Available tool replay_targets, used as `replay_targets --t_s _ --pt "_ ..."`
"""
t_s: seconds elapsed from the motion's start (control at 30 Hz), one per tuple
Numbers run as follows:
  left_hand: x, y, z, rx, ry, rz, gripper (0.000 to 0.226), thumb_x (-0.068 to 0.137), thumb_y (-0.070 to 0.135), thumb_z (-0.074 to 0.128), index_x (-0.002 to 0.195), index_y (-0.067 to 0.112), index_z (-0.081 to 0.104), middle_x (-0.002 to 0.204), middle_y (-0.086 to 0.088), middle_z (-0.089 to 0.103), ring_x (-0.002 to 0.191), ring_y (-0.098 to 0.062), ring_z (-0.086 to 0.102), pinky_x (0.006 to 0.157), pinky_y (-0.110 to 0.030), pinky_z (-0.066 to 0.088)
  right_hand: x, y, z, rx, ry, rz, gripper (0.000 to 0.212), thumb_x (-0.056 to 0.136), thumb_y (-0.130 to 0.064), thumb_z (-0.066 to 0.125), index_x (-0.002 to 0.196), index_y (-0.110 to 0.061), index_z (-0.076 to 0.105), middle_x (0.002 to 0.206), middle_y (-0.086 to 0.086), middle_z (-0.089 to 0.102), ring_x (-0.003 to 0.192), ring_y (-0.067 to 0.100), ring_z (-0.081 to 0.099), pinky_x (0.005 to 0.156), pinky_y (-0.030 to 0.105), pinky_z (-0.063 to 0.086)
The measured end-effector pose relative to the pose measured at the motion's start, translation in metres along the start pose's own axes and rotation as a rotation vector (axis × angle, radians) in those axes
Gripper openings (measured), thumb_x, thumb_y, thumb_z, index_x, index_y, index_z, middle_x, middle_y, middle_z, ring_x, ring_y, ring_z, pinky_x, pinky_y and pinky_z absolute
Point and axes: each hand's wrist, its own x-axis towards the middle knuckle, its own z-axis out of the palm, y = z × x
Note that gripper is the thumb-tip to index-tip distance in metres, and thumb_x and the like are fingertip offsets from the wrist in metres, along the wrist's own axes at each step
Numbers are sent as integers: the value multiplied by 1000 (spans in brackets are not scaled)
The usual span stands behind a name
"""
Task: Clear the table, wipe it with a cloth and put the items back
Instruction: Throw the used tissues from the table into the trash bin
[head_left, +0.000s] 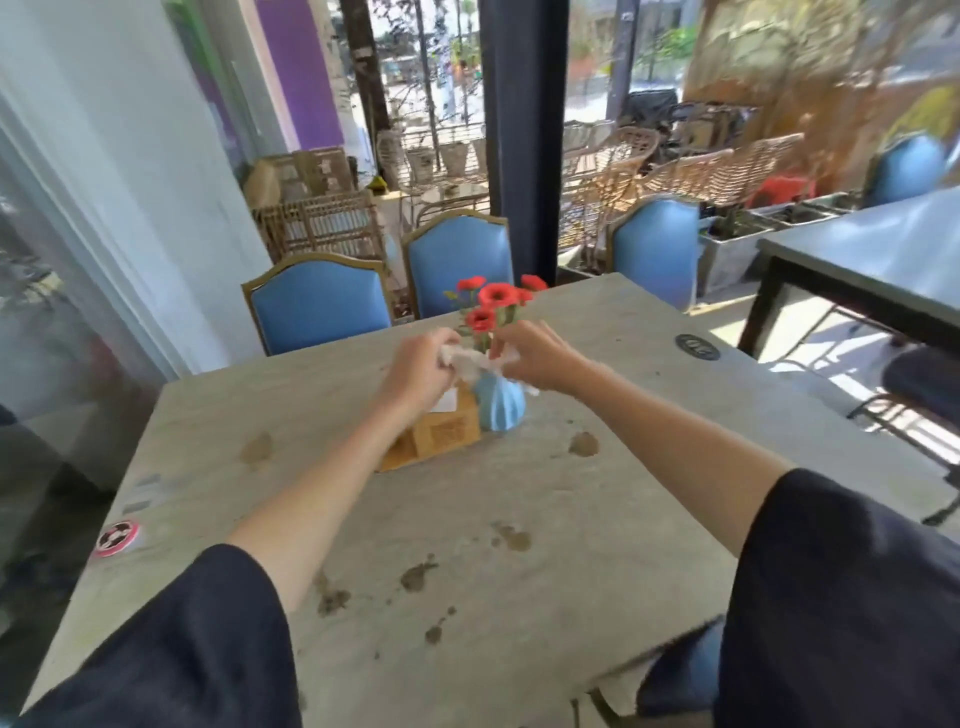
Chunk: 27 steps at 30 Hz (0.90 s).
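Stained stone table (571, 519), blue vase (501, 408) touching a wooden box (441, 434) on its left, mid-table — left hand (421, 364) and right hand (535, 356) each pinch an end of a white cloth (475, 361) just above them.

View: I get one wide-angle camera, worn on the person's head.
Facing: forward and down across the bench (519, 519), toward blue chairs (319, 306) on its far side.
Nearness: close; dark sleeves (182, 649) fill my lower corners, left hand (418, 366) and right hand (535, 353) sit mid-frame.
Distortion: edges bend and blur.
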Motion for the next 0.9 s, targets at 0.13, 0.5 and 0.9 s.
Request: replay_targets --t_s 0.13,0.5,0.9 --pt "-34 66 72 135 14 288 53 70 -17 49 118 3 61 99 -22 63 98 -36 57 80 -38 46 -86 78 -35 -317 -19 30 27 85 -6 50 107 -16 62 119 8 55 116 29 46 90 47 41" --pt "-30 282 230 363 125 815 32 80 14 40 97 10 67 74 -9 64 75 -30 64 65 -36 51 -242 248 -201 -638 182 -155 42 72 3 67 106 -14 49 103 16 55 92 36 53 63 46 48" --pt "93 345 384 463 -4 813 38 70 0 73 107 7 67 81 -6 65 80 -27 60 77 -33 46 -226 430 -237 -615 74 -69 38 75 3 73 109 -7 60 101 13 56 92 32 50 62 44 54"
